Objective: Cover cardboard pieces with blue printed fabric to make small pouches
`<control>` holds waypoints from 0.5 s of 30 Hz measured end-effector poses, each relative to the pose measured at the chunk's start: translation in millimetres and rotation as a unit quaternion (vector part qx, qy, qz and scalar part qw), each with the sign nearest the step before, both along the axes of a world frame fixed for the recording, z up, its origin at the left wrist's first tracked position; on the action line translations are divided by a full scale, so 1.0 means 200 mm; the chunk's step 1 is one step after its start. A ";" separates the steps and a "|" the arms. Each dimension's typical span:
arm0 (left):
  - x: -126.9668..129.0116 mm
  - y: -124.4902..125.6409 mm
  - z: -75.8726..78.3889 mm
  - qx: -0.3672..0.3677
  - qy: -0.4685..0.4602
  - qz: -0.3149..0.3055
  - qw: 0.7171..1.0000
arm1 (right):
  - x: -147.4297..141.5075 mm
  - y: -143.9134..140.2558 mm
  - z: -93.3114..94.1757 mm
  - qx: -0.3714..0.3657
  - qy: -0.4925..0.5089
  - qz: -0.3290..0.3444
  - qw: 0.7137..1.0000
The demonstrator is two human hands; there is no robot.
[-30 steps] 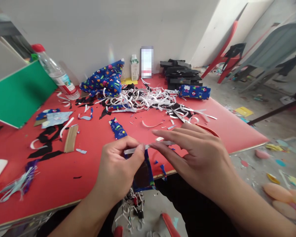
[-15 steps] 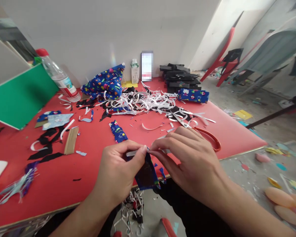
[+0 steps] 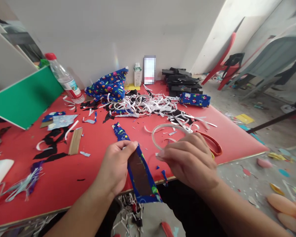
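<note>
Gripping with our left hand (image 3: 118, 164), we are pinching the top end of a blue-edged dark strip (image 3: 141, 172), thumb pressed against fingers; the strip is slanting down past the near edge of the red counter (image 3: 64, 177), its lower end hanging over the floor; our right hand (image 3: 187, 158) is pressing its fingertips together on one end of a curling white ribbon (image 3: 160, 129), which is arching up over the counter; where its far end is finishing we cannot tell; our right hand is covering part of the orange-handled scissors (image 3: 207, 141), so only one loop and the blades are showing; our palms are hidden from view; the heap of white shavings (image 3: 143, 103) is burying black scraps and part of the patterned blue cloth (image 3: 110, 85); the plastic bottle (image 3: 65, 79) is wearing a red and blue label, too small to read; the small carton (image 3: 137, 75) is showing green print we cannot make out; the upright rectangle (image 3: 149, 69) beside it is blurred over; the green board (image 3: 24, 98) is being cut off at the left edge.
</note>
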State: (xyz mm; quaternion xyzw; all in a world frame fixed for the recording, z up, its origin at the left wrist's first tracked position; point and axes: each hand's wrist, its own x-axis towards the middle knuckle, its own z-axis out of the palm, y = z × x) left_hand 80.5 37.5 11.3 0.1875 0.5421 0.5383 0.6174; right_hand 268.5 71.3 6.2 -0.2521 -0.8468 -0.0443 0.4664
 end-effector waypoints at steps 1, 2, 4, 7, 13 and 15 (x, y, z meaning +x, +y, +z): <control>-0.01 0.01 0.00 0.006 0.001 0.005 1.000 | 0.00 0.01 -0.01 -0.028 0.023 -0.016 0.999; -0.02 0.01 0.00 0.016 0.005 0.003 1.000 | 0.00 0.03 -0.02 -0.071 0.046 -0.035 0.996; -0.03 0.02 0.00 0.036 0.015 -0.017 0.999 | 0.00 0.06 -0.05 -0.183 0.091 -0.062 0.977; -0.03 0.02 0.00 0.053 0.018 -0.033 0.998 | 0.01 0.09 -0.10 -0.296 0.122 -0.054 0.946; -0.02 0.02 -0.03 0.054 0.050 -0.039 0.996 | 0.02 0.13 -0.16 -0.342 0.122 -0.046 0.930; -0.01 0.01 -0.06 0.056 0.077 -0.044 0.994 | 0.01 0.15 -0.17 -0.332 0.103 -0.060 0.936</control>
